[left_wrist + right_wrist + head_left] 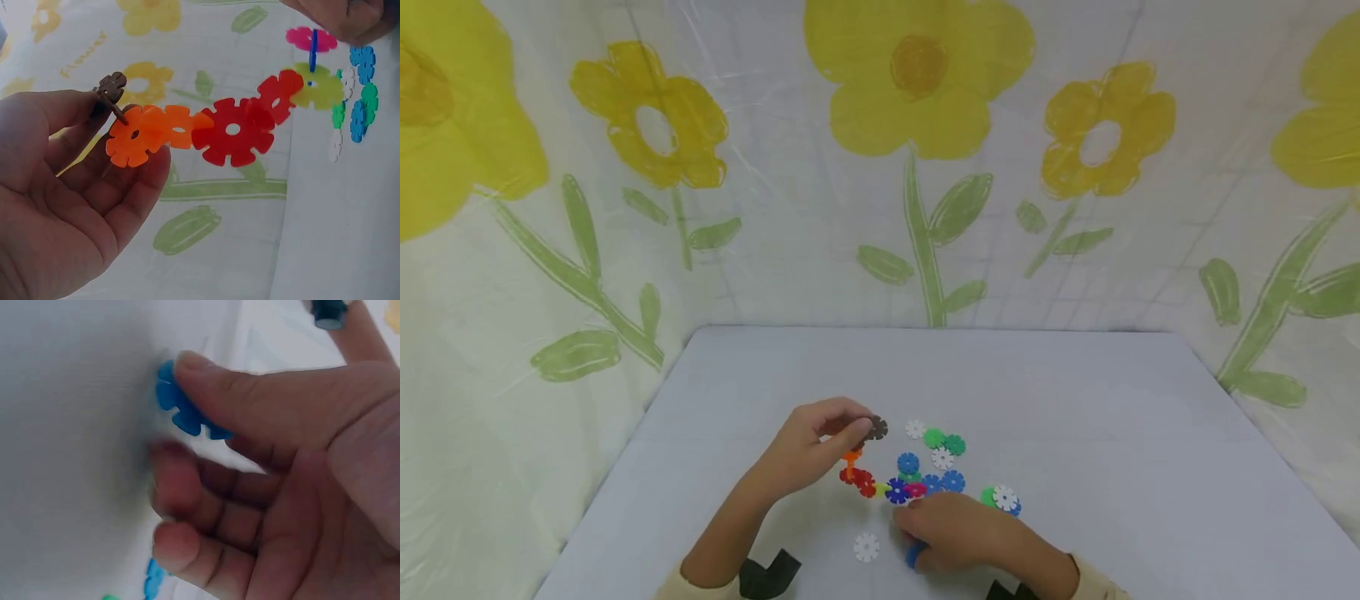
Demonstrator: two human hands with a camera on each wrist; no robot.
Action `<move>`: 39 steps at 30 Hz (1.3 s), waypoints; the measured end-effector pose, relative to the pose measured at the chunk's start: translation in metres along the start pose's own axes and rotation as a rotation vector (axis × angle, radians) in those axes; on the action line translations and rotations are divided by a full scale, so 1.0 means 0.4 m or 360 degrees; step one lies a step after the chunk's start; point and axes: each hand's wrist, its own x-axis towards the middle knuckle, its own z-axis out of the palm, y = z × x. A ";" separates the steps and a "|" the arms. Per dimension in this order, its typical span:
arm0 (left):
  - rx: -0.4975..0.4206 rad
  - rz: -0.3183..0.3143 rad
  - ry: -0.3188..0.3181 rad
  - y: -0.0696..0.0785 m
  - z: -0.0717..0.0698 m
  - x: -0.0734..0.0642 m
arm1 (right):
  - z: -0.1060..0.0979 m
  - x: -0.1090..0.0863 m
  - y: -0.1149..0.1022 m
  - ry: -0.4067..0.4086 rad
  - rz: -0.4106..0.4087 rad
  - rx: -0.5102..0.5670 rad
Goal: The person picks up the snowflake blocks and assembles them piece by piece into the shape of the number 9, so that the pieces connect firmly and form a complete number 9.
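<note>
My left hand [808, 442] pinches the brown snowflake disc [877, 428] at one end of a chain of linked plastic discs. In the left wrist view the chain runs from brown through orange discs [134, 150], red discs [215, 147] and a yellow disc [322, 94] to a dark blue disc [313, 53] seen edge-on and a pink disc [306, 39]. Lower right of the chain, my right hand [951, 527] holds a loose blue disc [186, 422], the thumb lying over it and hiding part. Its other fingers are curled below, one blurred.
Loose blue discs [953, 481], green discs [934, 438] and white discs [942, 457] lie beyond the right hand. A small overlapping group with a white disc [1004, 498] is farther right. One white disc [867, 547] lies between the forearms on the white table [1075, 400]. A flower-painted sheet [790, 233] hangs behind.
</note>
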 end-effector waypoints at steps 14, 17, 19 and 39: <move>0.0297 0.0341 0.0072 -0.009 0.018 0.004 | -0.089 -0.039 0.026 0.0672 -0.0809 0.1496; 0.0347 0.0357 0.0081 -0.001 0.021 0.003 | -0.092 -0.039 0.025 0.0761 -0.0713 0.1664; 0.0342 0.0344 0.0073 0.002 0.022 0.003 | -0.093 -0.039 0.024 0.0791 -0.0662 0.1710; 0.0421 0.0640 0.0154 -0.001 0.056 0.001 | -0.094 -0.048 0.027 0.0678 -0.0708 0.2125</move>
